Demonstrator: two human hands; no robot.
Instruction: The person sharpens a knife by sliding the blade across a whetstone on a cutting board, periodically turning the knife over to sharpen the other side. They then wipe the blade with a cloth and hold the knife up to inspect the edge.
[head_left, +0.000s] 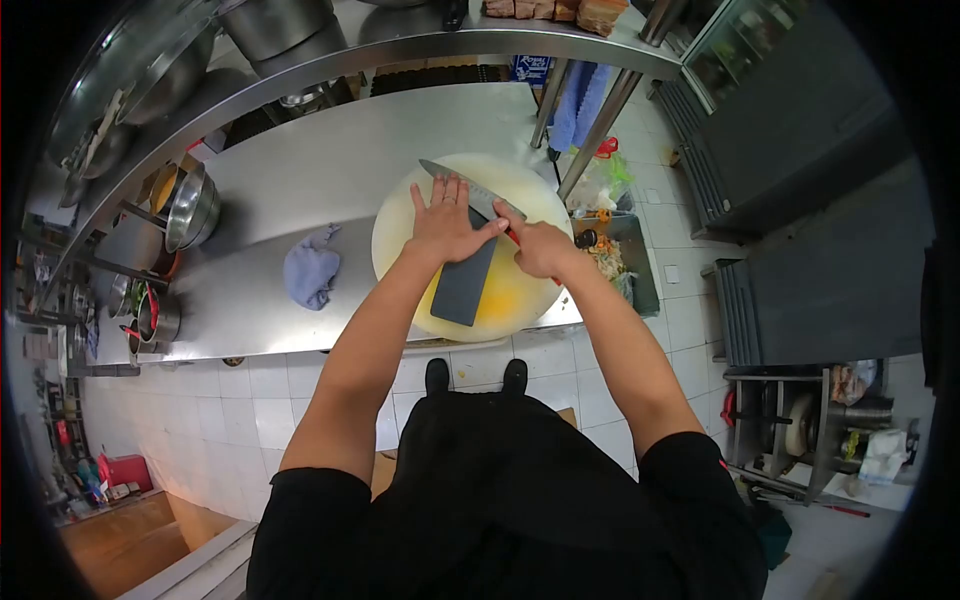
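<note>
The knife (483, 198) lay across the far end of the dark stone (463, 285), which rested on the round board (395, 225). The left hand (445, 228) was spread, fingers on the blade. The right hand (541, 247) was closed around the red handle.

- Black short-sleeved cloth top (500, 540), small red mark (723, 464) on the right sleeve (685, 480)
- Round-toed black shoes (437, 376)
- Thin ring (449, 201) on the left hand (440, 232)
</note>
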